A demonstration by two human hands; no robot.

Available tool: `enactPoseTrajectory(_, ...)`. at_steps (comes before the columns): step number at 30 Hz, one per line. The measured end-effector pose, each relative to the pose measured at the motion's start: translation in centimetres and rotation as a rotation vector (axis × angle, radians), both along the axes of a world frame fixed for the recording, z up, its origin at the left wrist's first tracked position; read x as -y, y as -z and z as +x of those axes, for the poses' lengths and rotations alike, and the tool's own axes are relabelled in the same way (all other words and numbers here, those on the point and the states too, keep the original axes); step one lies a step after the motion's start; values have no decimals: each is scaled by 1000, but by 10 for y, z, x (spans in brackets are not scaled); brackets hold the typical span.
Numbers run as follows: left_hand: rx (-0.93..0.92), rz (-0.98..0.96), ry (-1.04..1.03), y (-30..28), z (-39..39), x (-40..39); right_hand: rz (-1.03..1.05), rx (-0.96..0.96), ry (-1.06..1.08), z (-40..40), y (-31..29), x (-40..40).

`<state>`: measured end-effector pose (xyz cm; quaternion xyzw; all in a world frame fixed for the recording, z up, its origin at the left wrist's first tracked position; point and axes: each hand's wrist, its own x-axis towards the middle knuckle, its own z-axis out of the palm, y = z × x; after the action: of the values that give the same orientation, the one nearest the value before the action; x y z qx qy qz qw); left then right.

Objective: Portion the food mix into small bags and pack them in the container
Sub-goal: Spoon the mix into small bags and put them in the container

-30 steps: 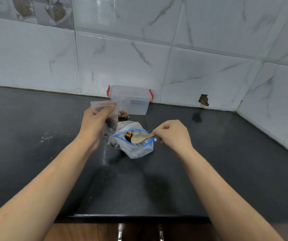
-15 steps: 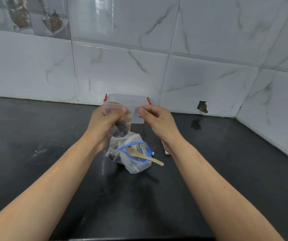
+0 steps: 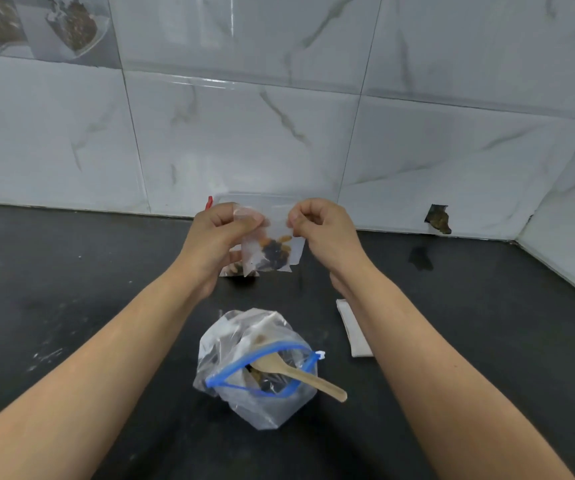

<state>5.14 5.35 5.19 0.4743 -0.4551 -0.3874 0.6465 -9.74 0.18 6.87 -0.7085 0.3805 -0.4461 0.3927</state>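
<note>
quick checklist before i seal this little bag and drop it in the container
1. Small bag gripped at its top by both the left hand and right hand: ok.
2. Food mix sits low in the bag, below the top edge: ok.
3. Top strip pressed shut along its length: cannot tell, fingers cover it.
4. Container open and ready: cannot tell, hands hide most of it.
5. Wooden spoon parked in the big zip bag, out of the way: ok.
6. Big zip bag standing, nothing spilled around it: ok.
</note>
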Motion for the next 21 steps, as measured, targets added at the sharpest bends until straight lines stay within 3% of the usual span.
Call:
enactPoseTrajectory(9, -34, 136, -22, -15, 7, 21, 202, -7, -103, 6, -9, 26)
enactPoseTrajectory(17, 51, 202, -32, 9, 15, 31, 121, -134, 70, 14, 27, 47)
enactPoseTrajectory(21, 108, 206, -57, 31, 20, 42, 125, -141, -35, 11, 49, 54)
